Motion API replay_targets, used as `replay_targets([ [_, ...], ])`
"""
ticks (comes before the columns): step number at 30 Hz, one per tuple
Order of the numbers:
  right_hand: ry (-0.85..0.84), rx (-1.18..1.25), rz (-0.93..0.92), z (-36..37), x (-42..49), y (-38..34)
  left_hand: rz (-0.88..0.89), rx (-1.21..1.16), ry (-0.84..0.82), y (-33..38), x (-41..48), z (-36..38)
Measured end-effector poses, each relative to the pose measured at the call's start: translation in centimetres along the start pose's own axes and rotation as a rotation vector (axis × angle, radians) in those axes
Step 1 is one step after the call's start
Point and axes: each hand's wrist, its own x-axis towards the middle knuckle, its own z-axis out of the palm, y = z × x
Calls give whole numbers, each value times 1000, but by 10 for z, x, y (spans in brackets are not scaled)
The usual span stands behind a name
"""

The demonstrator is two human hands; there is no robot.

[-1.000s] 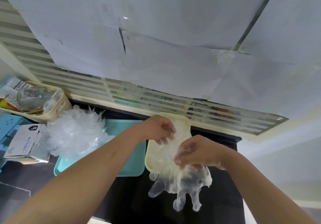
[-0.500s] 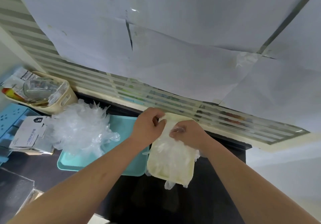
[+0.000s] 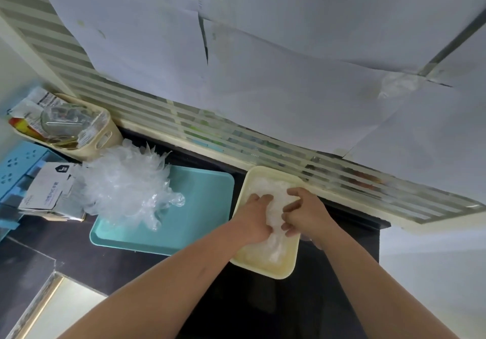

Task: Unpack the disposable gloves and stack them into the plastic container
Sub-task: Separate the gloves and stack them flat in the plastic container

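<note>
gloves point(image 3: 269, 188) clear, crumpled, in container point(image 3: 263, 269) | left grip point(image 3: 256, 217) flat, pressing | right grip point(image 3: 306, 215) pinching them

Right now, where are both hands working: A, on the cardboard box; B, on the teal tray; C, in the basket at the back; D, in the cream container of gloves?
D: the left hand and right hand both touch the gloves inside the cream container.

On your left, the white box point(image 3: 50, 191) carries a small dark badge point(image 3: 62, 169) with a pale mark too small for you to read. In the grey line printed below it, only the letters "PVC" come clear. The packets point(image 3: 43, 100) in the cream basket point(image 3: 106, 134) bear black print, too blurred to read.
</note>
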Motion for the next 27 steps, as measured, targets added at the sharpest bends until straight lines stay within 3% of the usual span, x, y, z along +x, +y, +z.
replay_targets([
  [5,-38,-128,28,0,-22,15,-33,148,-16,3,9,9],
  [10,126,-175,-94,5,-31,18,-87,273,-90,3,2,25],
  [16,129,-157,-127,23,-43,13,-52,154,-165,-1,-7,27],
  [19,167,-147,-181,35,-45,3,60,58,-25,2,-21,7],
  [23,255,-117,-303,65,-45,-22,166,-60,321,-15,-58,-41],
  [27,250,-56,-394,108,-45,-56,84,-82,582,-73,-82,-101],
])
